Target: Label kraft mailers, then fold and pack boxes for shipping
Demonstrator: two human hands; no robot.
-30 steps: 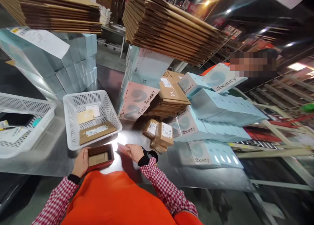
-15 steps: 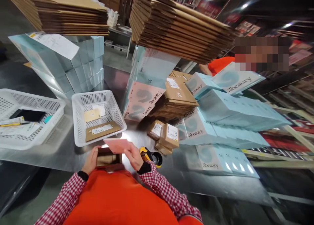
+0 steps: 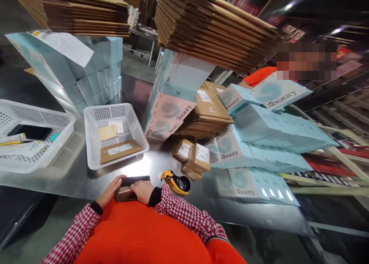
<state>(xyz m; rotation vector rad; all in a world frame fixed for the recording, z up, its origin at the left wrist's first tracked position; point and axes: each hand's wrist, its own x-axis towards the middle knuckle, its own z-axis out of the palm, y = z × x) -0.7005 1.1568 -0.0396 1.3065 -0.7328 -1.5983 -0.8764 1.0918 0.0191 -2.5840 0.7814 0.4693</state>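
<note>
A small brown cardboard box (image 3: 126, 194) sits at the table's front edge, close against my orange top. My left hand (image 3: 112, 190) is closed around its left side, with the fingers along the edge. Over the right part of the box lies my right hand (image 3: 143, 191), its fingers bent onto the box. The box's dark far side shows behind the fingers; its contents are hidden. To the right of my right hand, a yellow and black tape dispenser (image 3: 175, 182) rests on the metal table (image 3: 161, 158).
A white basket (image 3: 89, 141) holds a flat parcel; another basket (image 3: 62, 120) holds a phone and papers. Small taped boxes (image 3: 198, 159) stand beyond the dispenser. Light blue boxes (image 3: 271, 131) and flattened cartons (image 3: 213, 29) are stacked high. A co-worker's orange sleeve (image 3: 259, 75) shows behind.
The pink card my right hand held above the open box is out of sight. My right hand has come down and left onto the box.
</note>
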